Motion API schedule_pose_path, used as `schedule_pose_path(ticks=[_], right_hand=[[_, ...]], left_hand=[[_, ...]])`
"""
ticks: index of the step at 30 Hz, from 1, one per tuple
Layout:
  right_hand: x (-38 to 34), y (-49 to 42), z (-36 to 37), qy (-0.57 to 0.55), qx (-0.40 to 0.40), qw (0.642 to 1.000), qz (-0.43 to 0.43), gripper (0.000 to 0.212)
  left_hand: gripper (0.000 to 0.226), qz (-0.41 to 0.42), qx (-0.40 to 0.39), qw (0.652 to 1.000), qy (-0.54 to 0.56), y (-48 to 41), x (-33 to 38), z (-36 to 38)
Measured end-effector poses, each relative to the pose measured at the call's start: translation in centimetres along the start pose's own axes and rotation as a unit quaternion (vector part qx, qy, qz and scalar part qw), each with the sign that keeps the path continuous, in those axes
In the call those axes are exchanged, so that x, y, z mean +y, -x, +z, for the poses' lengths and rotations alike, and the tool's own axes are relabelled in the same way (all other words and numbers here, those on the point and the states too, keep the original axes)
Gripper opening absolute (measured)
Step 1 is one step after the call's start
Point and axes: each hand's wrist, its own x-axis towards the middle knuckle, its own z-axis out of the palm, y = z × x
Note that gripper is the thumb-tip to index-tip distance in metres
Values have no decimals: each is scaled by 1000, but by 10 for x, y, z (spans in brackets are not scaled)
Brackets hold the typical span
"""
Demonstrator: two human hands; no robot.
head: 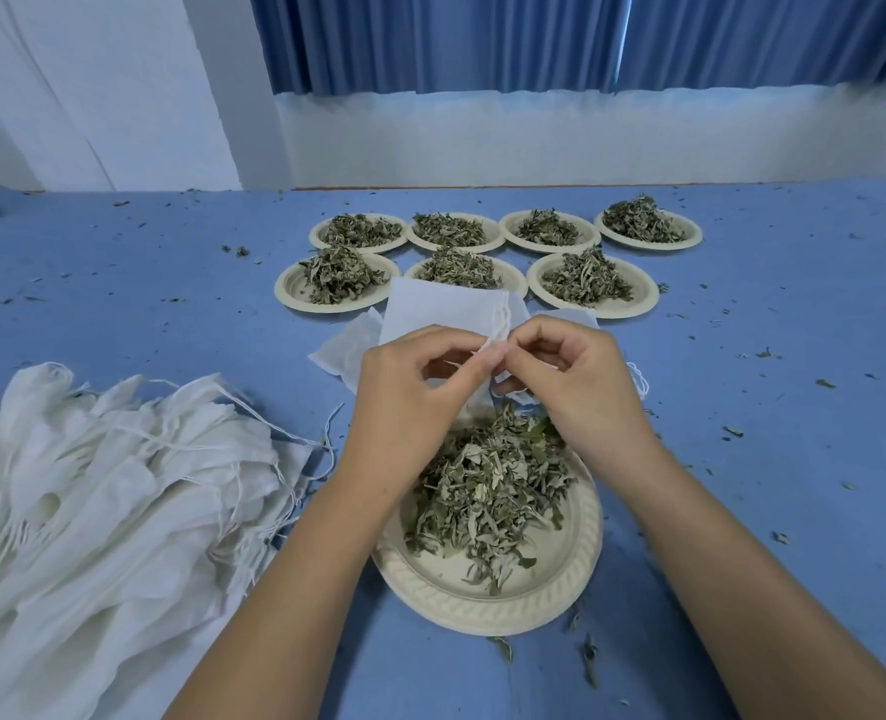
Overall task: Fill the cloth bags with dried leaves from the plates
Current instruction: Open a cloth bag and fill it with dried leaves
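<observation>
The cloth bag (441, 304) is held up just above the far edge of the near plate (482, 610). Its frilled mouth edge sits between the two hands, and its flat white body points away towards the far plates. The left hand (410, 387) and the right hand (571, 387) meet at that edge. Each has its fingers curled and pinches the hem between thumb and fingertips. The bag looks flat and empty, and its mouth does not yet show as open.

The step in hand appears to be working the two layers of the mouth apart before any filling. The next move probably calls for one hand to hold the mouth wide. The other would then be free to gather dried leaves (487, 491) from the heap directly below and feed them in without spilling.

A few more flat bags (342, 350) lie under the held one on the blue surface. To the left is a big pile of empty bags (108, 485) with loose drawstrings. Further off, seven heaped plates (594, 309) stand in two rows. Leaf scraps (825, 383) are scattered about, and a blue curtain (482, 39) hangs behind.
</observation>
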Motion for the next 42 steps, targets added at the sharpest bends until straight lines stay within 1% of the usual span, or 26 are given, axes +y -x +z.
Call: schedule_pose_path(ticks=[1, 3, 5, 6, 7, 8, 9, 10, 12, 13, 14, 15, 16, 19, 21, 23, 26, 30, 32, 33, 36, 39, 42], right_hand=[[-1, 0, -1, 4, -5, 1000, 0, 13], [-3, -2, -4, 5, -13, 1000, 3, 13], [-7, -4, -9, 16, -34, 999, 6, 13], [-9, -5, -14, 38, -58, 998, 13, 12], [-11, -5, -20, 72, -87, 993, 25, 10], [-13, -4, -28, 118, -116, 986, 35, 7], [-15, -3, -37, 170, -140, 975, 40, 3], [-15, -2, -46, 221, -162, 961, 40, 8], [-16, 2, -55, 295, -234, 924, 57, 26], [-16, 4, -54, 316, -278, 904, 71, 33], [-16, 6, -50, 327, -313, 889, 75, 38], [-15, 8, -44, 332, -333, 880, 72, 40], [-14, 9, -39, 333, -343, 875, 69, 42], [-15, 13, -31, 320, -374, 866, 88, 45], [-20, 15, -34, 283, -392, 869, 105, 49], [-22, 15, -38, 269, -385, 876, 107, 56], [-18, 14, -33, 296, -361, 879, 94, 58], [-15, 12, -23, 326, -350, 874, 86, 45], [-14, 10, -25, 337, -326, 880, 75, 35], [-15, 9, -27, 330, -310, 889, 67, 31], [-19, 8, -34, 262, -258, 929, 32, 27], [-23, 7, -40, 194, -208, 959, -16, 27], [-22, 6, -37, 111, -166, 978, -59, 36]], left_hand=[[3, -34, -1, 999, 35, 0, 1, -1], [8, -89, -10, 992, 85, -2, 2, -3], [16, -115, -21, 991, 67, -5, -1, -5], [18, -120, -15, 992, 40, -5, -2, -7], [18, -116, 10, 993, 5, -6, -3, -10], [15, -100, 57, 993, -34, -6, -4, -14], [12, -70, 120, 988, -71, -7, -4, -21], [8, -26, 188, 976, -103, -7, -3, -28], [4, 76, 301, 936, -166, -8, -2, -41], [5, 113, 329, 915, -204, -9, -3, -44], [5, 135, 334, 901, -240, -9, -4, -45], [4, 140, 315, 899, -271, -10, -7, -45], [4, 126, 280, 906, -292, -11, -9, -42], [11, 26, 128, 945, -298, -10, -18, -31], [13, -36, 67, 960, -271, -10, -22, -25], [13, -68, 52, 968, -235, -9, -22, -21], [14, -94, 38, 976, -191, -8, -20, -19], [16, -120, 23, 980, -156, -7, -16, -20], [19, -125, 27, 981, -148, -7, -14, -19], [20, -127, 27, 981, -145, -7, -14, -18], [22, -140, 24, 980, -143, -6, -15, -16], [24, -142, 18, 978, -152, -6, -14, -14], [31, -143, 11, 977, -161, -5, -12, -11]])
